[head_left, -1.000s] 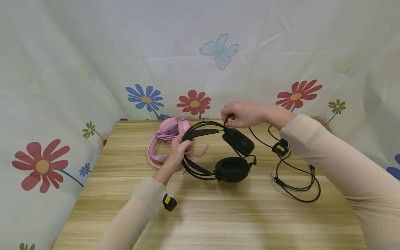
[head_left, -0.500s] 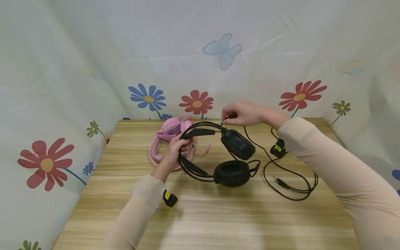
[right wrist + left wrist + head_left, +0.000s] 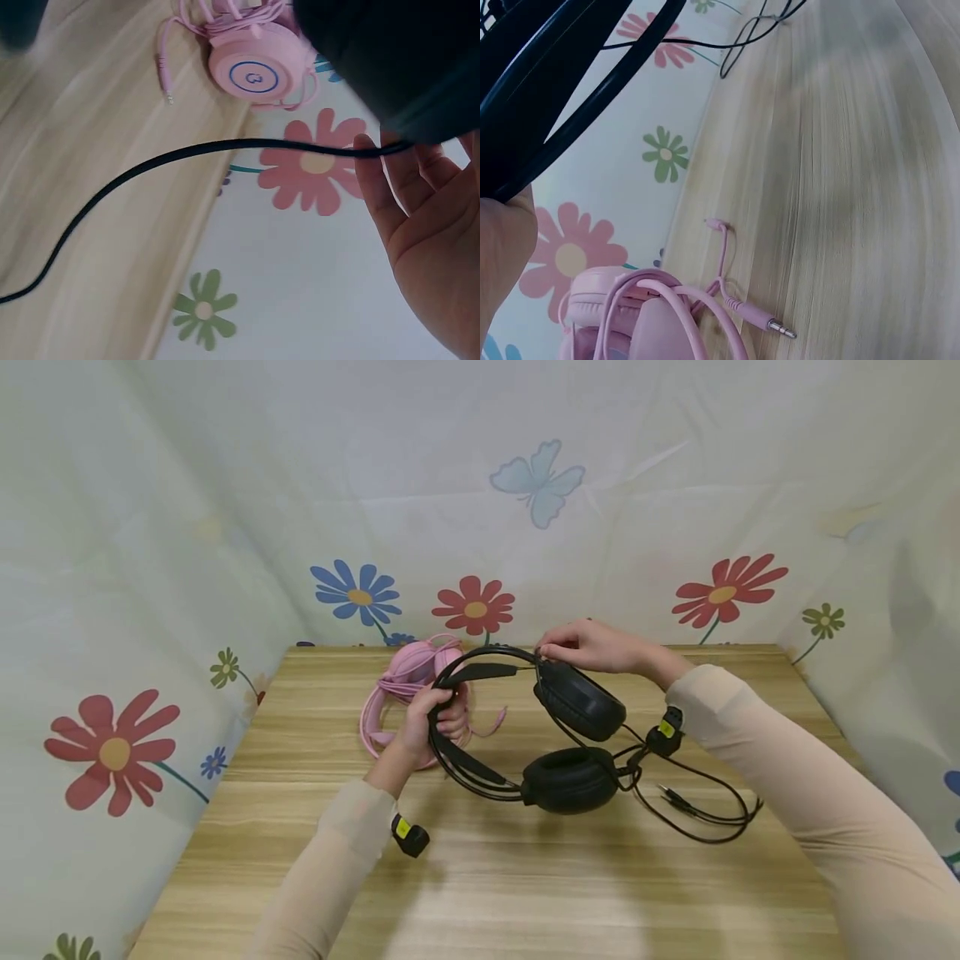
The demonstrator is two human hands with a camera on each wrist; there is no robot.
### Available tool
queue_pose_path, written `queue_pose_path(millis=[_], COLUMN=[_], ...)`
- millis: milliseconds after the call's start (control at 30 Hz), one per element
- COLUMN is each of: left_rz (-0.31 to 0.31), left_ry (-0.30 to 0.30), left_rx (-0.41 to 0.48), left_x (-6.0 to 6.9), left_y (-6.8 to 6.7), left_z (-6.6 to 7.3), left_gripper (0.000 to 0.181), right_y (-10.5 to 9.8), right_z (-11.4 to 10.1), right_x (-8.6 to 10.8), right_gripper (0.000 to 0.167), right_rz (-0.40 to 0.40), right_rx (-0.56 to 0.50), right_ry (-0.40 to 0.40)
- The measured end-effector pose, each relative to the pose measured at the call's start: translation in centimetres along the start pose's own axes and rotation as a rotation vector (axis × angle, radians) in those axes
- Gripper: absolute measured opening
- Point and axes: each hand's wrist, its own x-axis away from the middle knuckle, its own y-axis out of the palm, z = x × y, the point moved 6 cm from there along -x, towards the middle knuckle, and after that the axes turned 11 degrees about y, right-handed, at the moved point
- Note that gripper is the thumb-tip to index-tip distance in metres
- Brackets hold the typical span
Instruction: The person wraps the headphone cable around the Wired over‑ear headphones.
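Note:
My left hand [image 3: 426, 725] grips the middle of the headband of a black over-ear headset [image 3: 573, 781], held above the table with both ear cups pointing right. At the far ear cup [image 3: 581, 702], my right hand [image 3: 600, 647] pinches the black cable [image 3: 187, 150] by the end of the headband. The cable runs across the ear cups and loops onto the table at the right, its plugs [image 3: 677, 799] lying there. In the right wrist view the ear cup hides part of that hand. A pink headset [image 3: 412, 664] lies behind the left hand, its cord wound round it.
The wood-grain table [image 3: 480, 893] fills the lower view. A flower-printed curtain [image 3: 360, 485] stands behind and at both sides. The pink headset's plug [image 3: 761, 319] lies loose on the table. A small black camera [image 3: 663, 735] is worn at each wrist.
The right hand has come down against the top of the far ear cup, with the cable. The ear cups have shifted slightly right, and the cable is now drawn across them. The left hand keeps its grip.

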Motion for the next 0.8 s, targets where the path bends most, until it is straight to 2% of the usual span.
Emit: queue_pose_path(millis=[100, 200, 333, 400, 467, 533, 600, 633, 700, 767, 800], left_rz=[-0.032, -0.071, -0.11, -0.117, -0.114, -0.102, -0.079, -0.067, -0.037, -0.002, 0.017], left_ry=[-0.022, -0.051, -0.082, -0.087, -0.082, -0.067, -0.052, -0.043, -0.028, -0.015, -0.01], left_rx=[0.016, 0.059, 0.144, 0.182, 0.223, 0.256, 0.281, 0.287, 0.288, 0.277, 0.269], left_x=[0.0, 0.1, 0.0, -0.2, -0.5, -0.8, -1.0, -1.1, -1.2, -1.3, -1.3], left_y=[0.1, 0.4, 1.1, 1.5, 2.0, 2.4, 2.7, 2.9, 3.0, 3.0, 3.0], left_z=[0.0, 0.1, 0.3, 0.5, 0.7, 0.8, 0.8, 0.8, 0.8, 0.7, 0.7], left_gripper=[0.019, 0.018, 0.018, 0.019, 0.019, 0.019, 0.019, 0.019, 0.019, 0.019, 0.018], right_y=[0.5, 0.9, 1.5, 1.8, 2.1, 2.8, 2.9, 2.9, 3.1, 3.3, 3.8], right_z=[1.0, 1.8, 2.6, 2.8, 2.4, 1.5, -1.0, -2.5, -4.9, -6.2, -5.6], right_x=[0.1, 0.3, 0.6, 0.9, 1.6, 2.1, 3.0, 3.6, 4.3, 4.7, 4.4], right_gripper=[0.024, 0.024, 0.025, 0.026, 0.029, 0.032, 0.032, 0.031, 0.026, 0.034, 0.039], right_rz=[-0.024, -0.049, -0.074, -0.081, -0.089, -0.228, -0.304, -0.335, -0.361, -0.17, -0.116], right_rx=[-0.024, -0.048, -0.11, -0.16, -0.289, -0.568, -0.772, -0.861, -0.936, -0.776, -0.698], right_ry=[0.047, 0.057, 0.036, -0.019, -0.065, -0.166, -0.34, -0.391, -0.448, -0.393, -0.296])
